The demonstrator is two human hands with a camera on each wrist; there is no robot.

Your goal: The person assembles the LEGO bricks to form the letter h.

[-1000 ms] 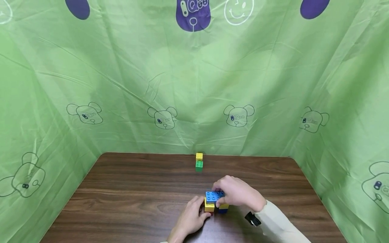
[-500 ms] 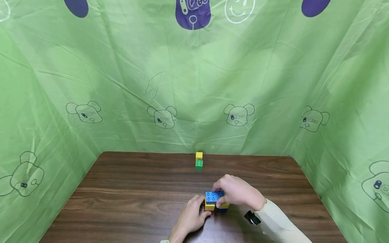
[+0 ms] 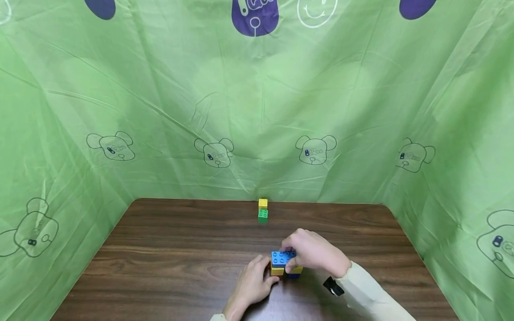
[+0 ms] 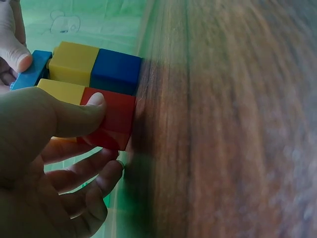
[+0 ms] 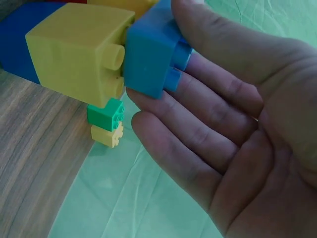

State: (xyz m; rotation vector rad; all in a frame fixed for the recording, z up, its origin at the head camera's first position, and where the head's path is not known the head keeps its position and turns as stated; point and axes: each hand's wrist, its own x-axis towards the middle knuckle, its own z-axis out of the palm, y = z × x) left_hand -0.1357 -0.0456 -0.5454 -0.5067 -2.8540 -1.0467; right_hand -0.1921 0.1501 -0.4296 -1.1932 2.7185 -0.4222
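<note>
Two short stacks of toy building bricks stand side by side on the table. The left stack is a yellow brick (image 3: 277, 271) over a red brick (image 4: 118, 114); the right one is a yellow brick (image 4: 74, 62) over a dark blue brick (image 4: 117, 70). A long light blue brick (image 3: 278, 258) bridges their tops. My left hand (image 3: 253, 283) holds the left stack low, thumb on the red brick, fingers on its far side. My right hand (image 3: 315, 254) pinches the light blue brick's right part. In the right wrist view, the right yellow brick's studs show in a gap beneath it.
Farther back on the wooden table (image 3: 180, 249), a green brick (image 3: 263, 216) and a yellow brick (image 3: 263, 203) stand in line near the rear edge. Green cloth (image 3: 257, 111) with printed bear heads encloses the table's back and sides.
The light blue brick has come down slightly, closer to the left yellow brick, whose studs showed before. Both hands keep almost the same place; the head view has tilted a little.
</note>
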